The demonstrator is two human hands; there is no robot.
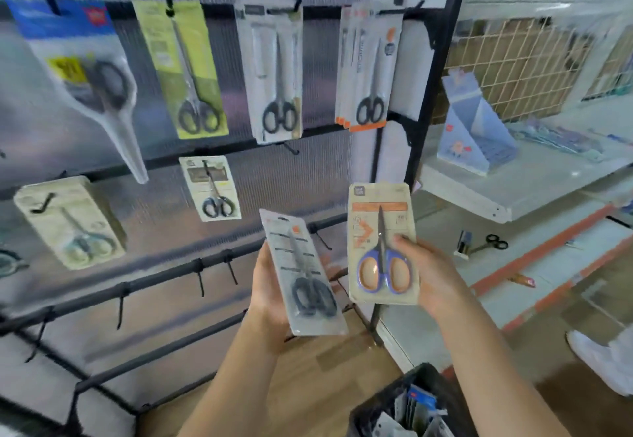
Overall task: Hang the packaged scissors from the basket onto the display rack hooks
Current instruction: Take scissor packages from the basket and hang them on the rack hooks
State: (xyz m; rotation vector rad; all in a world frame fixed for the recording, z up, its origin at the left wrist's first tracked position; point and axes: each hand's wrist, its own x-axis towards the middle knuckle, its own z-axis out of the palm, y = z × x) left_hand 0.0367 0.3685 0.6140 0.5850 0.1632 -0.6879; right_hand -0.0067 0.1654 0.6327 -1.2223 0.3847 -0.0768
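My left hand (269,286) holds a grey pack of black-handled scissors (303,277) from behind, tilted, fingers wrapped round its edge. My right hand (433,275) grips a card pack of purple-and-orange scissors (383,245) upright, thumb on its front. Both packs sit side by side before the display rack (191,267), near its empty lower hooks (199,280). Six packs hang above. The basket (407,406) stands low right; its contents appear to be more packs, blurred.
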